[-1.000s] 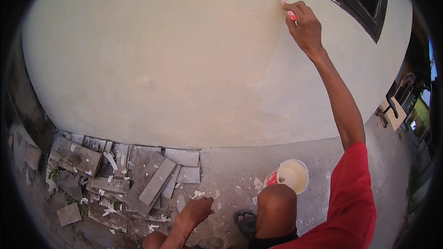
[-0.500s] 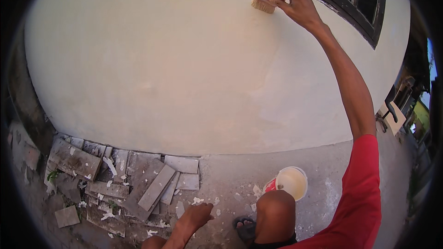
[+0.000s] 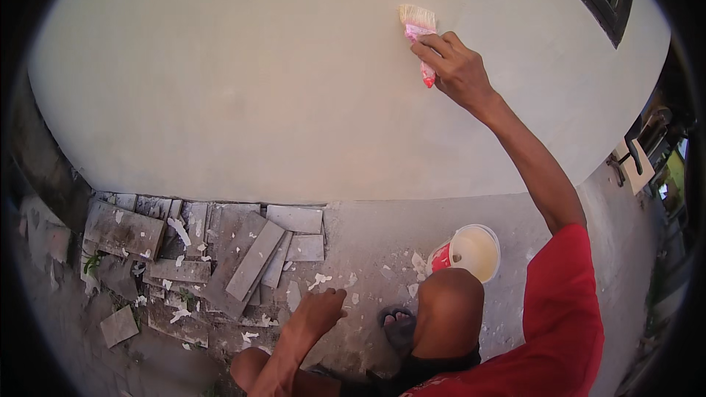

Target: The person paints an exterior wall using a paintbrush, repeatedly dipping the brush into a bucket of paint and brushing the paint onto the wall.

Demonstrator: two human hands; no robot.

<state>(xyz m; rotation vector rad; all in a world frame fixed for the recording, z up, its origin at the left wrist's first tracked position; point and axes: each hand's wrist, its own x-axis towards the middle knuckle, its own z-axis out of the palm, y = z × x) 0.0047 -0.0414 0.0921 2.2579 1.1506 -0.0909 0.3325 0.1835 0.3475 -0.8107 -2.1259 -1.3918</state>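
By the far wall [image 3: 220, 103], the right hand [image 3: 462, 73] pinches the brush [image 3: 420, 31] by its handle [image 3: 428, 81], probably the best hold; likely light, soft-bristled. Nearer, the left hand [image 3: 320, 312] curls, whether empty I can't tell.

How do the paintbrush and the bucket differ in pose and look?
The paintbrush is held by the right hand, bristles up; the bucket rests unheld on the pavement. The paintbrush is narrow, with pale bristles; the bucket is round, wider and open-topped. Both show red.
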